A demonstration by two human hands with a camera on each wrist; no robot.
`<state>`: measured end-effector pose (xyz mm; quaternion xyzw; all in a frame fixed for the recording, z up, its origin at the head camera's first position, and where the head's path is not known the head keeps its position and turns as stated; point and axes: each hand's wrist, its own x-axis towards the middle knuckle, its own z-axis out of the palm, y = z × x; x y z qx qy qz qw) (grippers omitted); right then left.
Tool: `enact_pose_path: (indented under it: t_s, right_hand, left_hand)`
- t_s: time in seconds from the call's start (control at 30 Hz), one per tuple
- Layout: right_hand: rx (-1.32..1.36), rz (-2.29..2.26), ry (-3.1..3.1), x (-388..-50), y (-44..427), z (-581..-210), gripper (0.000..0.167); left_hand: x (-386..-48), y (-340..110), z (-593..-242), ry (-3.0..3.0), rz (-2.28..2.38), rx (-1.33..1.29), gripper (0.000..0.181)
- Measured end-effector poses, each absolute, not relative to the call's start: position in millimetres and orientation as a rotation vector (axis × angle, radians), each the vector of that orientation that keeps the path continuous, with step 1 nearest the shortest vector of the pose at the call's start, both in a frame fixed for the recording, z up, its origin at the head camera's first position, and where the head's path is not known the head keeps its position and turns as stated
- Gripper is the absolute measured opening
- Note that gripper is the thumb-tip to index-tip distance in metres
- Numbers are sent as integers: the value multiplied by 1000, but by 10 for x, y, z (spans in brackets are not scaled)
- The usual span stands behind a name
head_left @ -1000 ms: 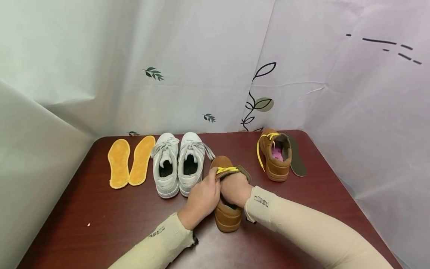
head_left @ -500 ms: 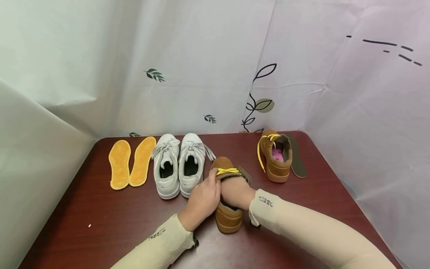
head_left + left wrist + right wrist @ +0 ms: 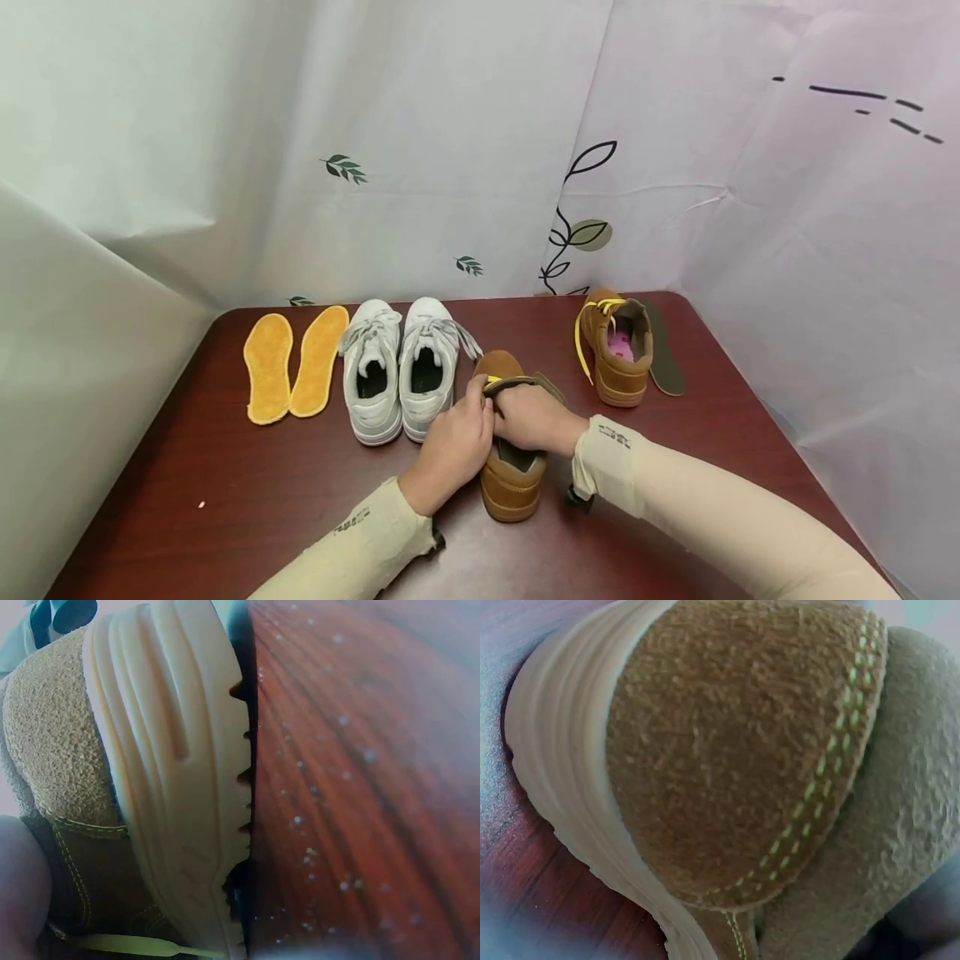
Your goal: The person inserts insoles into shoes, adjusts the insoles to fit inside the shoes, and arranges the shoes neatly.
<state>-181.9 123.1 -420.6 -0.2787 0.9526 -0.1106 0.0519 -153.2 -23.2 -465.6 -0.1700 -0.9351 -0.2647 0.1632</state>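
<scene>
A brown suede shoe [image 3: 512,493] with yellow laces stands on the table, toe pointing away from me. My left hand [image 3: 452,450] grips its left side near the laces. My right hand [image 3: 536,419] reaches into the shoe's opening beneath the tongue, its fingertips hidden inside. Behind that hand, the dark inside of the heel shows. The left wrist view has the pale sole [image 3: 180,765] against the tabletop and part of a yellow lace [image 3: 135,945]. Up close in the right wrist view are the brown heel [image 3: 727,750] with light stitching and the padded collar [image 3: 907,765].
Two white sneakers [image 3: 372,417] stand left of the shoe, close beside it. Farther left lie two yellow insoles [image 3: 268,367]. At the back right stands another brown shoe [image 3: 621,387] with a pink patterned lining, beside a dark olive insole [image 3: 666,367]. Fabric walls surround the table [image 3: 300,508].
My right hand has shifted slightly right and come back a little within the shoe's opening, uncovering more of the heel interior. The tongue now covers more of the laces. My left hand stays put.
</scene>
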Motion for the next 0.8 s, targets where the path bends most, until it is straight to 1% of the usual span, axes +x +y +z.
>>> enact_pose_path:
  t_s: [0.17,0.23,0.4,0.47,0.6,0.73,0.8]
  right_hand:
    - [-854,-453,2835,-1844,1303,-4203,26]
    - [-896,-465,2839,-1845,1325,-4217,25]
    - [-1189,-265,2918,-1785,1326,-4266,17]
    - [-1256,-172,2901,-1759,1324,-4260,14]
    - [-1217,-190,2683,-1754,1348,-4166,8]
    - [-1216,-313,2361,-1725,1413,-3981,28]
    - [-1230,-335,2245,-1696,1457,-3887,34]
  left_hand:
    - [-1519,-220,-4665,-2654,-762,-477,37]
    - [-1525,-220,-4666,-2653,-765,-480,37]
    - [-1537,-232,-4659,-2659,-756,-485,39]
    - [-1536,-235,-4657,-2661,-757,-488,39]
    - [-1528,-235,-4648,-2681,-766,-491,39]
    - [-1522,-237,-4653,-2702,-764,-484,39]
    - [-1527,-237,-4655,-2703,-763,-479,39]
